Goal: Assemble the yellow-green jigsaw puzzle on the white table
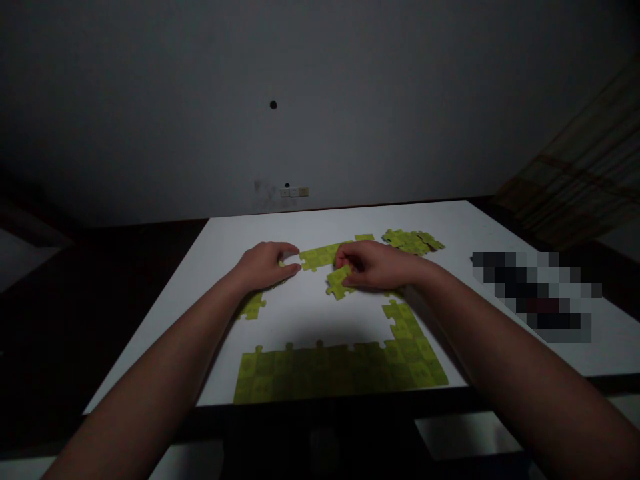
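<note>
Clamped in the right hand (375,265): one yellow-green jigsaw piece (339,283). Left hand (265,265), grip unclear, at the end of one joined strip (316,257). Farther out on the white table (310,313): one heap (413,241), one small cluster (251,307), one large joined section (340,373).

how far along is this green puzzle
Perhaps half done: a joined band of yellow-green jigsaw pieces runs along the near edge and up the right side. In hand: the right hand pinches a loose piece, and the left hand rests at the end of a joined strip. Remaining: a heap of pieces at the far edge, and a gap on the left side.
</note>
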`<state>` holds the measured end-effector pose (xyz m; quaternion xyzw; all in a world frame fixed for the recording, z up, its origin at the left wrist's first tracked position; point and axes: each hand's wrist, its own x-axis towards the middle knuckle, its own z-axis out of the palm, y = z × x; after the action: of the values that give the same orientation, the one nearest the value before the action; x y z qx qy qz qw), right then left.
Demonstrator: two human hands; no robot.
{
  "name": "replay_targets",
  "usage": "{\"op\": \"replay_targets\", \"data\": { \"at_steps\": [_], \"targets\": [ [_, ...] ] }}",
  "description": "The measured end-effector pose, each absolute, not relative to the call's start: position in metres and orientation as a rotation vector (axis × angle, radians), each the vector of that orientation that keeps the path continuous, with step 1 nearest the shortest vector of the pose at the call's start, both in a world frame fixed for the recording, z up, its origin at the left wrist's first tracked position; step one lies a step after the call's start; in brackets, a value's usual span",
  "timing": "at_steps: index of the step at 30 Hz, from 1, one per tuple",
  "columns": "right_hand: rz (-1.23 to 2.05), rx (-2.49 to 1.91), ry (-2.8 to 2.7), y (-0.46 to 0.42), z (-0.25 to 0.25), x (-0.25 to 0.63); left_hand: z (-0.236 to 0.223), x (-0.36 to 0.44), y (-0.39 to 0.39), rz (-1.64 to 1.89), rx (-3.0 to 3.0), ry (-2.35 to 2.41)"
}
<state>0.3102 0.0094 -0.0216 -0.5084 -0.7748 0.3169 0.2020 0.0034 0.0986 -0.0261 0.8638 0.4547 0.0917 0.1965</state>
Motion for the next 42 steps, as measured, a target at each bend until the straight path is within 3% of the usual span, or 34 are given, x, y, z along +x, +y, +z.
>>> {"op": "replay_targets", "data": {
  "at_steps": [8, 14, 18, 23, 31, 42],
  "targets": [
    [0.809, -1.308, -1.806, 0.016, -0.043, 0.263, -0.022, 0.011, 0.087, 0.325, 2.188, 0.907],
    [0.067, -1.660, -2.072, 0.026, -0.030, 0.312, -0.024, -0.012, 0.107, 0.327, 2.156, 1.191],
    [-0.153, -1.858, -2.129, 0.030, -0.034, 0.342, -0.026, -0.019, 0.115, 0.276, 2.195, 1.333],
    [-0.156, -1.871, -2.198, 0.033, -0.043, 0.346, -0.024, -0.015, 0.113, 0.149, 2.256, 1.431],
    [0.115, -1.286, -2.435, 0.033, -0.054, 0.309, -0.023, -0.012, 0.108, 0.415, 2.465, 1.276],
    [0.152, -1.337, -2.479, 0.034, -0.061, 0.298, -0.029, -0.011, 0.110, 0.312, 2.541, 0.938]
  ]
}}
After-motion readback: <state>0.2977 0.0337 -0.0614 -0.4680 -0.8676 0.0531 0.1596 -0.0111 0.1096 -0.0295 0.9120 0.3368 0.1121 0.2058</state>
